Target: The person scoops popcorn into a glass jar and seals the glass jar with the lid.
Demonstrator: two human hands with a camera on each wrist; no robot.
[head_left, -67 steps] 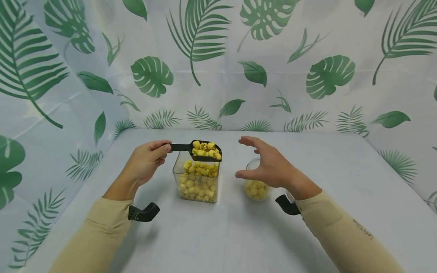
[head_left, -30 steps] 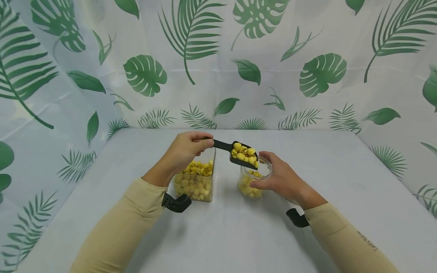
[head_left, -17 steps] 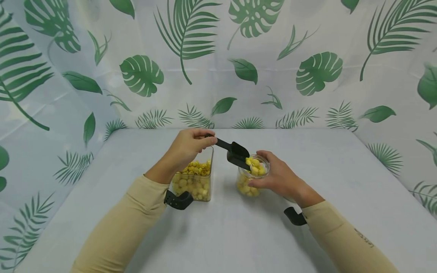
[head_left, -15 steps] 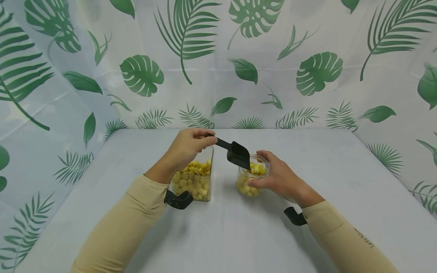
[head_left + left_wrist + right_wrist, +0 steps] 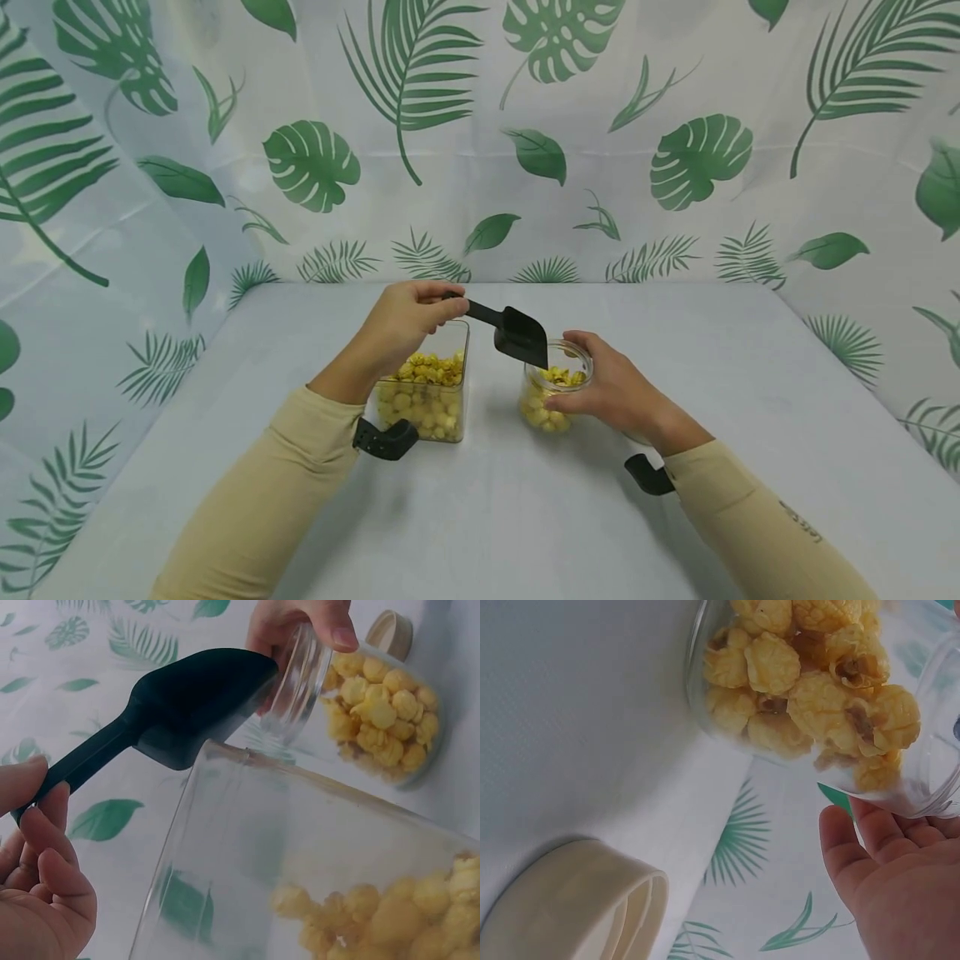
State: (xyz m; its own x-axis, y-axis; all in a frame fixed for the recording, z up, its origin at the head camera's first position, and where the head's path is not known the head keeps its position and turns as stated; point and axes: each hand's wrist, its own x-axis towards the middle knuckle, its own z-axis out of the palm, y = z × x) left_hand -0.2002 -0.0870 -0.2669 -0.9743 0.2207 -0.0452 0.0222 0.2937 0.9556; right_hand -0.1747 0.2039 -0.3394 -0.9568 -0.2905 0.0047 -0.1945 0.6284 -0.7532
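scoop (image 5: 520, 333) over jar (image 5: 557, 392), beside square container (image 5: 426, 400)

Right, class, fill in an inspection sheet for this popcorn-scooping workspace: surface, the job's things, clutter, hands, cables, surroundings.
Surface: white tabletop.
Job's things: black scoop tipped over round jar of popcorn; square container also part-filled.
Clutter: cream lid lying beside the jar.
Hands: left hand pinches the scoop handle; right hand grips the jar.
Cables: nothing seen.
Surroundings: leaf-print backdrop.
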